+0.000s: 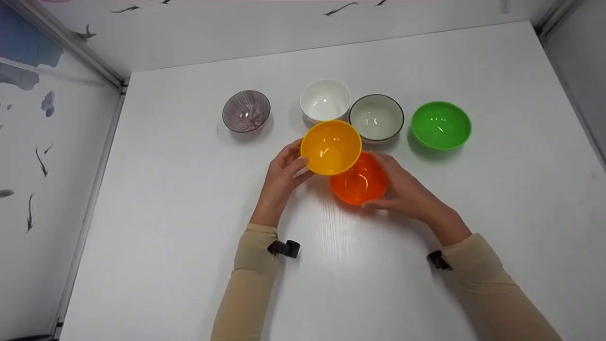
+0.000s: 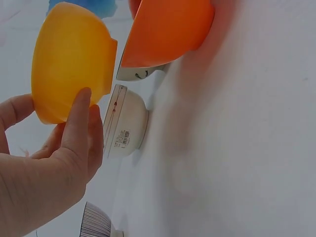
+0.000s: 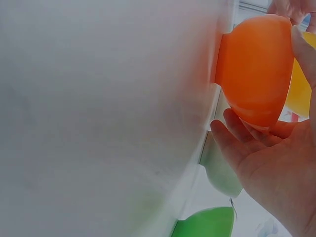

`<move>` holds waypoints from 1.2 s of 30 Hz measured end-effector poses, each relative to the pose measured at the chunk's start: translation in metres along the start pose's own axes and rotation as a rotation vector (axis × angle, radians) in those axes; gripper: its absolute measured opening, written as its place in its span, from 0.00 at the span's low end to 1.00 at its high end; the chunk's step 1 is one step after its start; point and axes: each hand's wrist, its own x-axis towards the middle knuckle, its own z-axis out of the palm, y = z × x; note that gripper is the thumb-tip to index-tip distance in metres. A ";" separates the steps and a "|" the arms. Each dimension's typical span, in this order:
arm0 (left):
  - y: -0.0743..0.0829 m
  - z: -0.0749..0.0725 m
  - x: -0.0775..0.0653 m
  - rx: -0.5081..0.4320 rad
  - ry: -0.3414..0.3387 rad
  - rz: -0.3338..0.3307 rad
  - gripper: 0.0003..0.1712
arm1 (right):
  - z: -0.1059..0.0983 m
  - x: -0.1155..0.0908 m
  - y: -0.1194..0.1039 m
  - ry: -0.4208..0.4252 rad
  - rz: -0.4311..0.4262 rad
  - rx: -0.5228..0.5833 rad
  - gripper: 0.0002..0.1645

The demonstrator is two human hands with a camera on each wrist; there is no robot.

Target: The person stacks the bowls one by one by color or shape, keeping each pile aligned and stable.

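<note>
My left hand [image 1: 280,183] grips a yellow bowl [image 1: 334,142] by its left side, thumb near the rim and fingers underneath. In the left wrist view that yellow bowl [image 2: 74,64] is raised off the table. My right hand [image 1: 408,192] holds an orange bowl [image 1: 362,184] from the right, its thumb at the near rim and its fingers on the far side. The right wrist view shows the orange bowl [image 3: 256,69] upright, its foot close over the tabletop. Seen from the head, the yellow bowl overlaps the orange bowl's far left part.
Behind my hands stand a purple streaked bowl [image 1: 246,111], a white bowl [image 1: 325,100], a dark-rimmed pale bowl [image 1: 377,117] and a green bowl [image 1: 441,125]. The white table [image 1: 165,213] meets wall panels at the back and sides.
</note>
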 end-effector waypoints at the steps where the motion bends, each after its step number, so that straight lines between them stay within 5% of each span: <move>1: 0.000 0.001 0.000 0.005 -0.004 0.001 0.27 | 0.000 0.000 0.000 0.000 -0.001 0.000 0.66; 36: -0.007 0.018 -0.010 0.065 -0.047 -0.001 0.27 | -0.001 0.002 0.001 -0.012 -0.003 0.016 0.63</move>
